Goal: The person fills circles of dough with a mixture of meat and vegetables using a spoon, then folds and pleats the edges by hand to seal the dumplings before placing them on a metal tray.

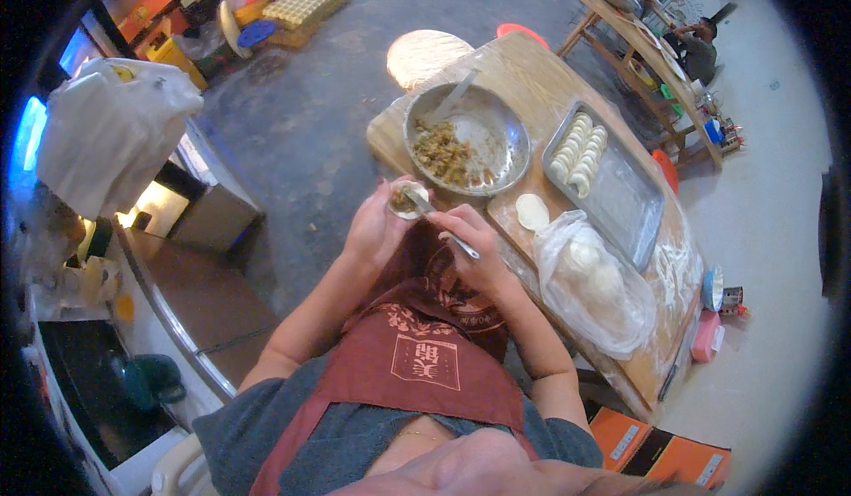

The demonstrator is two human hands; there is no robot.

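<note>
My left hand point(380, 220) cups a round dough wrapper point(401, 213) with brown filling on it. The flat metal blade of a utensil point(464, 246) rests on that filling, its handle gripped in my right hand point(473, 233). Just beyond my hands, a wide steel bowl point(515, 158) holds minced filling point(444, 157) and a light-coloured spatula point(455, 96). Right of the bowl lie flat dough wrappers point(532, 213), touching or overlapping. Beside them, a clear plastic bag point(611, 326) covers pale dough. A metal tray point(621, 200) holds two rows of shaped dumplings point(580, 153).
The wooden table point(525, 64) has flour point(677, 276) on its right part. A round stool point(425, 56) stands behind it. Another wooden table point(638, 37) is at the upper right, with a person point(699, 54) seated beyond. Egg trays point(302, 7) and a cardboard box point(216, 217) are to the left.
</note>
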